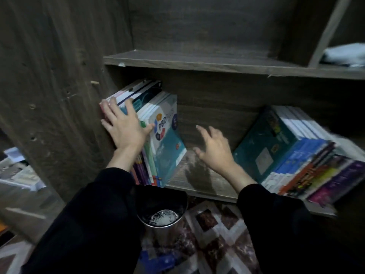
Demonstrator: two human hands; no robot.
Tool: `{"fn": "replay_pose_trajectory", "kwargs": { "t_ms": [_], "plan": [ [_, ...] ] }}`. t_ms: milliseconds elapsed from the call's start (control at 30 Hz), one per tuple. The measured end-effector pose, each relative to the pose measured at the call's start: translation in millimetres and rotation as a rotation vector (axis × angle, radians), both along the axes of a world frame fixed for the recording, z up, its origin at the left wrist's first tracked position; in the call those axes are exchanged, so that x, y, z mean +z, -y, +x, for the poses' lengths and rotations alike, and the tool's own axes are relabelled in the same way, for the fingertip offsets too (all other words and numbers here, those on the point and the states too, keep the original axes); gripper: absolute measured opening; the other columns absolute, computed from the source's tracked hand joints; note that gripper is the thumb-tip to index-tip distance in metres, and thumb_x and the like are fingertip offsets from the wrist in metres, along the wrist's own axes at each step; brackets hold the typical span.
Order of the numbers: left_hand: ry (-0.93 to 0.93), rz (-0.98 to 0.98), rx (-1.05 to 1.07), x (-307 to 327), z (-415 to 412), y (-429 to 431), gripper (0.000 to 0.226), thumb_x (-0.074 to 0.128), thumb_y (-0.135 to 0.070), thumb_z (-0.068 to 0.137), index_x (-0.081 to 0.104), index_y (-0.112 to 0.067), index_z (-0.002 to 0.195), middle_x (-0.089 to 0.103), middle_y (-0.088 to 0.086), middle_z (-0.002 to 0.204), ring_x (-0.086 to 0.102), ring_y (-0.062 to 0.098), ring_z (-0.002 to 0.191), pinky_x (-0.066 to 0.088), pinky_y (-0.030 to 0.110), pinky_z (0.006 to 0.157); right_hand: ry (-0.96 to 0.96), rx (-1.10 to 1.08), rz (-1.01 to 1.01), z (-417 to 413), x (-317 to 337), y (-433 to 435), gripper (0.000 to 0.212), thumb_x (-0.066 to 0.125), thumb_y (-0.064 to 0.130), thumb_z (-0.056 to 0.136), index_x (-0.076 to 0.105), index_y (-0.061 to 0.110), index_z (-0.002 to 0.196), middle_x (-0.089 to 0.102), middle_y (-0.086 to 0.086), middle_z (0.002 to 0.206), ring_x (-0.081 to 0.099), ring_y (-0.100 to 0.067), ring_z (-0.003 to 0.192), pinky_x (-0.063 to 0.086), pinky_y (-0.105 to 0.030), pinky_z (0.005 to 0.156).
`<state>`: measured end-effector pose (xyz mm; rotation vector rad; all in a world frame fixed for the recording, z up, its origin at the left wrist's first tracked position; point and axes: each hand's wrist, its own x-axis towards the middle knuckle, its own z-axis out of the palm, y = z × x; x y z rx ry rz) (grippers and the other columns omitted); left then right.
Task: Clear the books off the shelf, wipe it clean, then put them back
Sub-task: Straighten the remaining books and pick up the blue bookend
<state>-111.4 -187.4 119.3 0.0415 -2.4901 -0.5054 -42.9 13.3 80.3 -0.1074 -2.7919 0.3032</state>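
Reads as a home, a study corner. Dark wood-grain shelf unit (197,62) across 12 o'clock. School workbooks (167,135) leaning at 9 o'clock, second stack (276,147) at 3 o'clock. Patterned rug (217,234) and lined steel bin (160,234) at 6 o'clock. Pale folded cloth (343,54) at 2 o'clock.

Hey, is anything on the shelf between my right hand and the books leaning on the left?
Nothing visible. Only bare shelf lies between the right hand and the leaning books, which the left hand rests on.
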Motion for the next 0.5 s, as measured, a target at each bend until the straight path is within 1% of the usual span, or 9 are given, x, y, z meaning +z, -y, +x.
{"fn": "replay_pose_trajectory", "kwargs": {
  "t_ms": [67, 167, 267, 367, 433, 500],
  "plan": [
    [0.021, 0.022, 0.010, 2.9, 0.4, -4.7, 0.085, 0.075, -0.043, 0.074, 0.030, -0.007, 0.137, 0.011, 0.025, 0.153, 0.001, 0.040, 0.144, 0.018, 0.062, 0.109, -0.075, -0.139, 0.102, 12.7, 18.1, -28.2, 0.063, 0.052, 0.038, 0.092, 0.026, 0.022, 0.148, 0.032, -0.013, 0.149, 0.026, -0.031, 0.136, 0.026, -0.044, 0.105],
    [0.049, 0.061, 0.019, 6.7, 2.1, -11.0, 0.085, 0.078, -0.036, 0.073, 0.030, -0.004, 0.136, 0.007, 0.031, 0.152, -0.003, 0.042, 0.143, 0.013, 0.064, 0.110, -0.120, -0.312, 0.145, 30.7, 37.3, -74.3, 0.059, 0.053, 0.038, 0.090, 0.035, 0.019, 0.144, 0.038, -0.010, 0.145, 0.026, -0.031, 0.135, 0.023, -0.049, 0.107],
    [0.045, 0.070, 0.022, 6.8, 2.9, -11.9, 0.085, 0.080, -0.033, 0.071, 0.031, -0.003, 0.134, 0.007, 0.033, 0.152, -0.003, 0.043, 0.143, 0.013, 0.065, 0.109, -0.127, -0.460, 0.180, 48.8, 45.8, -112.5, 0.062, 0.056, 0.037, 0.088, 0.036, 0.016, 0.143, 0.041, -0.010, 0.145, 0.024, -0.031, 0.138, 0.015, -0.059, 0.110],
    [0.038, 0.053, 0.017, 5.2, 2.5, -10.2, 0.087, 0.081, -0.034, 0.070, 0.031, -0.002, 0.134, 0.008, 0.032, 0.152, -0.002, 0.044, 0.143, 0.012, 0.065, 0.109, -0.048, -0.619, 0.158, 64.8, 52.6, -134.1, 0.066, 0.053, 0.041, 0.090, 0.032, 0.011, 0.145, 0.037, -0.011, 0.149, 0.019, -0.030, 0.142, 0.010, -0.067, 0.108],
    [0.035, 0.051, 0.021, 4.7, 2.5, -9.9, 0.088, 0.081, -0.035, 0.070, 0.031, -0.002, 0.134, 0.009, 0.032, 0.152, -0.002, 0.044, 0.143, 0.012, 0.065, 0.109, 0.078, -0.693, 0.115, 70.4, 56.7, -140.3, 0.064, 0.049, 0.048, 0.091, 0.038, 0.009, 0.141, 0.034, -0.012, 0.150, 0.015, -0.031, 0.143, 0.007, -0.071, 0.107],
    [0.034, 0.049, 0.021, 4.3, 2.4, -10.3, 0.089, 0.081, -0.035, 0.070, 0.030, -0.002, 0.135, 0.008, 0.032, 0.152, -0.003, 0.044, 0.143, 0.012, 0.065, 0.109, 0.159, -0.700, 0.109, 71.2, 57.3, -142.1, 0.060, 0.048, 0.051, 0.091, 0.047, 0.010, 0.136, 0.033, -0.011, 0.151, 0.014, -0.030, 0.144, 0.006, -0.073, 0.106]
  ]
}}
